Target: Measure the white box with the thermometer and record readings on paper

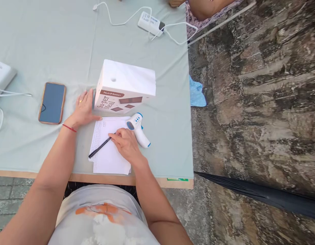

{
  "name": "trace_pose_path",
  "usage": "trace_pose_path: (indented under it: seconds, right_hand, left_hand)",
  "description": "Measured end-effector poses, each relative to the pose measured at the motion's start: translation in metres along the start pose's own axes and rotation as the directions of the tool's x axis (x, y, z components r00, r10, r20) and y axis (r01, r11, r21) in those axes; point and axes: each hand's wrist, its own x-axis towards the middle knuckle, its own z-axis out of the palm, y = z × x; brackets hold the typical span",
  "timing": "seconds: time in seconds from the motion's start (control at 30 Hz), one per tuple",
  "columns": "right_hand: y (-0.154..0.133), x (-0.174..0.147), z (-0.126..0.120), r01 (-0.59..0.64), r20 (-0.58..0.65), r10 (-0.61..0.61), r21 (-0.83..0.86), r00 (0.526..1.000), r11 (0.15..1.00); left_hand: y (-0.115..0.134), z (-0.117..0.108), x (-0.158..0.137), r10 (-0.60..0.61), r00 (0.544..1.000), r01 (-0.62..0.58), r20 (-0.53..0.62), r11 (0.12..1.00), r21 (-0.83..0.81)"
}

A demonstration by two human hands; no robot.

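Note:
My left hand (84, 108) lies flat on the cloth with its fingers stretched beside a white box (129, 80) printed "NutriMotion Su-per Meal". Its thumb points to the top edge of a small stack of white paper sheets (110, 160). Over the sheets, my right hand (125, 144) has its thumb and fingers closed on one end of a black pen (100, 147). The pen slants down to the left across the paper. Rows of small marks show along the sheets' left edge. Just right of my right hand lies a white and blue infrared thermometer (141, 132).
A phone (52, 103) lies left of my left hand. At the far side is a white device (151, 23) with white cables. Another white device (3, 76) stands at the left edge. Part of a person's arm (205, 8) shows top right, by a stone wall (249, 102).

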Motion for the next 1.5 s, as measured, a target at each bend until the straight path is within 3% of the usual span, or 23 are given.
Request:
trace_pose_path:
  seconds: [0.17, 0.23, 0.3, 0.4, 0.47, 0.53, 0.63, 0.73, 0.83, 1.5]
  right_hand:
    - [0.006, 0.008, -0.011, 0.048, 0.071, -0.057, 0.115, 0.996, 0.992]
    - [0.004, 0.01, -0.018, -0.027, 0.03, 0.02, 0.244, 0.999, 0.969]
    - [-0.004, 0.014, -0.017, -0.143, -0.065, 0.186, 0.416, 0.98, 0.898]
    - [-0.021, 0.024, -0.002, -0.249, -0.184, 0.488, 0.678, 0.853, 0.692]
    - [-0.031, 0.033, 0.013, -0.261, -0.169, 0.598, 0.784, 0.784, 0.564]
    - [-0.037, 0.039, 0.027, -0.285, -0.134, 0.65, 0.82, 0.748, 0.497]
    - [-0.039, 0.041, 0.036, -0.319, -0.159, 0.665, 0.78, 0.73, 0.538]
    - [-0.039, 0.039, 0.035, -0.31, -0.196, 0.603, 0.713, 0.773, 0.629]
    - [-0.039, 0.037, 0.032, -0.312, -0.191, 0.566, 0.675, 0.802, 0.669]
    - [-0.038, 0.038, 0.033, -0.341, -0.172, 0.545, 0.619, 0.82, 0.708]
  left_hand:
    - [-0.005, 0.007, -0.002, -0.01, 0.998, 0.003, 0.068, 0.994, 0.107]
    - [-0.007, 0.01, -0.001, 0.001, 0.998, -0.007, 0.064, 0.995, 0.102]
    - [-0.007, 0.012, 0.0, 0.002, 0.998, -0.008, 0.061, 0.994, 0.105]
    - [-0.007, 0.014, 0.0, -0.007, 0.998, -0.001, 0.063, 0.992, 0.125]
    - [-0.006, 0.014, 0.0, -0.007, 0.998, -0.002, 0.066, 0.991, 0.135]
    - [-0.005, 0.015, 0.0, -0.003, 0.998, -0.006, 0.063, 0.99, 0.139]
    - [-0.003, 0.016, 0.0, -0.002, 0.998, -0.008, 0.066, 0.989, 0.144]
    - [-0.004, 0.017, 0.0, -0.007, 0.997, -0.005, 0.074, 0.987, 0.158]
    - [-0.004, 0.018, -0.001, 0.003, 0.998, -0.014, 0.066, 0.987, 0.16]
    - [-0.004, 0.02, -0.001, 0.008, 0.998, -0.017, 0.067, 0.99, 0.142]
